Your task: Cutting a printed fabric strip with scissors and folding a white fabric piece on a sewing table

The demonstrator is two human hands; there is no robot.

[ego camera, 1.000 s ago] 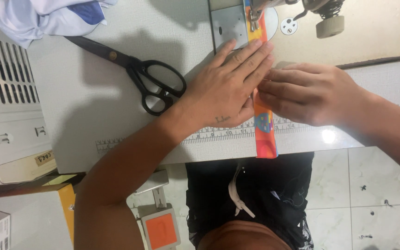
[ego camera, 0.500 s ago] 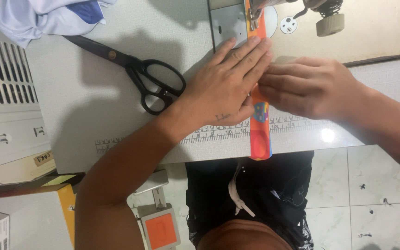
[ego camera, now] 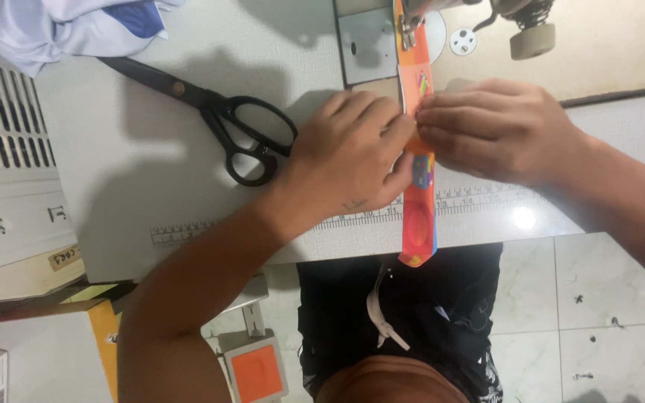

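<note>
A narrow orange fabric strip with coloured patches runs from the sewing machine's presser foot down over the table's front edge. My left hand lies flat on the table, fingertips pressing the strip's left side. My right hand comes in from the right, its fingertips pinching the strip just below the metal needle plate. Both hands meet on the strip; the part under the fingers is hidden.
Black scissors lie left of my left hand. White and blue cloth is bunched at top left. A white slatted crate stands at the left. A printed ruler runs along the table's front edge. Tiled floor lies below.
The strip has moved up toward the presser foot, so less of it hangs over the table edge. Both hands stay on it, fingers shifted slightly upward.
</note>
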